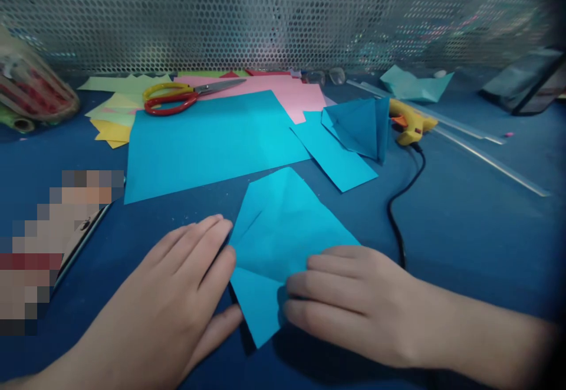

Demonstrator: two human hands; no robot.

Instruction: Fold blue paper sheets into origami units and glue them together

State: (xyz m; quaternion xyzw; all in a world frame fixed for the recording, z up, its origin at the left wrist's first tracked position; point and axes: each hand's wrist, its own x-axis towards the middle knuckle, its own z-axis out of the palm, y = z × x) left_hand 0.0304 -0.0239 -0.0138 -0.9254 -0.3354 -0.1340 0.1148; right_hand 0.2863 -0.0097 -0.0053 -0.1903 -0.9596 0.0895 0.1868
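A creased sheet of blue paper [287, 225] lies between my two hands, with fold lines across it and a pointed flap at its near end. At its left edge, my left hand [181, 290] holds it with the fingertips along the border and the thumb at the lower side. My right hand [349, 296] has curled fingers closed on the lower right part of the paper; the right thumb is hidden. Beyond my hands are a larger flat blue sheet [198, 142], a blue paper strip [340, 160] and a folded blue paper piece [360, 128].
Red-and-yellow scissors [172, 98] rest on coloured papers at the back. A yellow glue gun [413, 122] trails a black cord [393, 201] on the right, near clear sticks [490, 160]. A paper boat [413, 83], a phone [84, 237] and a jar [39, 78] also stand around.
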